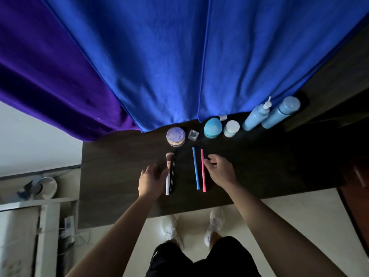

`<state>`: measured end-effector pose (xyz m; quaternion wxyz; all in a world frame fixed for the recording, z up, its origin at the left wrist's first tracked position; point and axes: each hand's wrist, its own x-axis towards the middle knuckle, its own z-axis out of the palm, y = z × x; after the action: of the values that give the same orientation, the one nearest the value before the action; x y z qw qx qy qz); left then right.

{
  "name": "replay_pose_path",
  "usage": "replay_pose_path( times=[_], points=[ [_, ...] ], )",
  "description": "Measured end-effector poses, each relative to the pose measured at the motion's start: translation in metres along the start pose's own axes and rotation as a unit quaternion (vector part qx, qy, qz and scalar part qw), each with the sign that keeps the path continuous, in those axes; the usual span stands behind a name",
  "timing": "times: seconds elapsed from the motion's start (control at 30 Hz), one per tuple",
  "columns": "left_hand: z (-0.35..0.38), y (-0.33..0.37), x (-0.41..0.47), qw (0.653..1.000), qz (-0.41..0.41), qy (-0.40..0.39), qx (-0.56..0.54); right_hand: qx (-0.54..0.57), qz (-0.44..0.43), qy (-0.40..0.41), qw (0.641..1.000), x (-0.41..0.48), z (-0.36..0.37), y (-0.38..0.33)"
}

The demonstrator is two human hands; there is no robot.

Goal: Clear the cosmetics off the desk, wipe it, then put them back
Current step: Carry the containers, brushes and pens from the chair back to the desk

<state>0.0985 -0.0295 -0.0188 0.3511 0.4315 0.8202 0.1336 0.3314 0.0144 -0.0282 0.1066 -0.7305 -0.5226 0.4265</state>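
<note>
Lidded jar (175,137), bottles (279,113) on desk (111,176)

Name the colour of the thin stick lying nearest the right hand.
The thin stick beside the right hand is pink; head view.

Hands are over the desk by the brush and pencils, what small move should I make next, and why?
Probably pinch the pink pencil with the right hand: its fingertips lie right beside it, neither hand seems to hold anything, and nothing has been cleared off the desk yet.
</note>
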Motion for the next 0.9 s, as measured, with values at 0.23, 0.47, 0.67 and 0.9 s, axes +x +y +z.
replay_pose_path(
  times=[0.23, 0.47, 0.67, 0.9],
  points=[
    [-0.080, 0.059, -0.010, 0.940, 0.291, 0.136, 0.113, -0.054, -0.160, 0.252, 0.953, -0.042, -0.074, -0.041],
    [-0.113, 0.146, -0.044, 0.810, 0.555, 0.166, 0.092, -0.143, -0.136, 0.517, 0.833, -0.160, -0.144, -0.026],
    [-0.052, 0.209, -0.153, 0.743, 0.664, 0.076, 0.026, -0.182, -0.040, 0.627, 0.757, -0.314, -0.162, 0.044],
    [0.038, 0.207, -0.344, 0.586, 0.809, -0.037, 0.039, -0.173, 0.124, 0.715, 0.666, -0.493, -0.133, 0.151]
  ],
)
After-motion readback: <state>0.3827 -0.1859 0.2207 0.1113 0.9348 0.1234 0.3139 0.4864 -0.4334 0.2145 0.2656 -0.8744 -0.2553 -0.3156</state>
